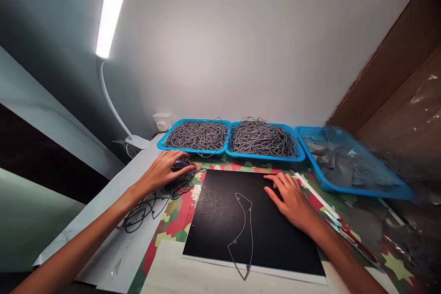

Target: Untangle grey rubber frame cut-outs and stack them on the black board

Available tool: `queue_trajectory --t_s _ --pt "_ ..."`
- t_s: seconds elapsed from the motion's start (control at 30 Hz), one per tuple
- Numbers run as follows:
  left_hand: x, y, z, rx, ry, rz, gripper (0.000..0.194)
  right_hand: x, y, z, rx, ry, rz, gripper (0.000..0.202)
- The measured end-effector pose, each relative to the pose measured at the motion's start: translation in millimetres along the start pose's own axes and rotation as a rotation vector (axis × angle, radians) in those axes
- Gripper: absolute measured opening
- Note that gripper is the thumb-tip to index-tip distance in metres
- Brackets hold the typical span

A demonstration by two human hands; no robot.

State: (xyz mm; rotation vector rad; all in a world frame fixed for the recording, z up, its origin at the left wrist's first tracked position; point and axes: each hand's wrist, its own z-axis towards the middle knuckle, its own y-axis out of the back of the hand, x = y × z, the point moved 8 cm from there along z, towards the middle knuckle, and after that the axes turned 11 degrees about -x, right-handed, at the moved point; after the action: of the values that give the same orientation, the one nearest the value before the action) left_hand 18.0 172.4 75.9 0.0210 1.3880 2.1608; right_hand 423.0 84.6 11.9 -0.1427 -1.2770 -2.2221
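Observation:
On the black sheet [275, 239] lies a thin grey outline-shaped strip [251, 225], a curved, pointed loop with small tabs along it. My right hand [289, 200] rests on the sheet's upper right part, fingers loosely spread, holding nothing. To the left, my left hand [165, 170] reaches over a small tangled pile of dark thin loops [181, 183]. Its thumb and fingers are apart and touch the pile; no single piece shows gripped. A few loose dark loops [138, 216] lie below that hand on the white surface.
Two blue baskets [196, 150] [268, 158] heaped with grey thin loops stand at the back. Another blue basket [361, 189] with grey scraps sits right. Scissors [358, 243] and a white strip [317, 195] lie beside my right arm. A lamp [113, 9] rises left.

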Motion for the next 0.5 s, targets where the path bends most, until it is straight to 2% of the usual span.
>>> queue_trajectory --t_s 0.07,0.13,0.2,0.27,0.33,0.4,0.5 --pt "2.5 10.6 -4.2 0.001 0.032 0.03 0.064 -0.1 0.0 -0.1 0.004 0.001 -0.001 0.028" --pt "9.0 24.7 -17.9 -0.011 0.077 0.062 0.067 -0.3 -0.2 -0.4 0.008 -0.003 -0.001 0.029" --pt "19.4 39.8 -43.2 -0.033 0.137 0.103 0.068 -0.4 -0.6 -0.9 0.01 -0.01 0.001 0.03" --pt "32.3 53.4 -78.2 -0.057 0.228 0.176 0.073 -0.4 -1.1 -1.4 0.013 -0.015 0.004 0.031" --pt "37.0 55.5 -115.2 0.014 0.271 0.214 0.071 -0.4 -1.7 -1.8 0.015 -0.018 0.009 0.031" --pt "30.5 55.4 -143.7 0.045 0.268 0.216 0.065 -0.5 -2.3 -2.2 0.017 -0.018 0.011 0.031" --pt "12.9 49.7 -164.6 0.071 0.273 0.195 0.05 -0.4 -2.2 -2.6 0.014 -0.019 0.011 0.034"
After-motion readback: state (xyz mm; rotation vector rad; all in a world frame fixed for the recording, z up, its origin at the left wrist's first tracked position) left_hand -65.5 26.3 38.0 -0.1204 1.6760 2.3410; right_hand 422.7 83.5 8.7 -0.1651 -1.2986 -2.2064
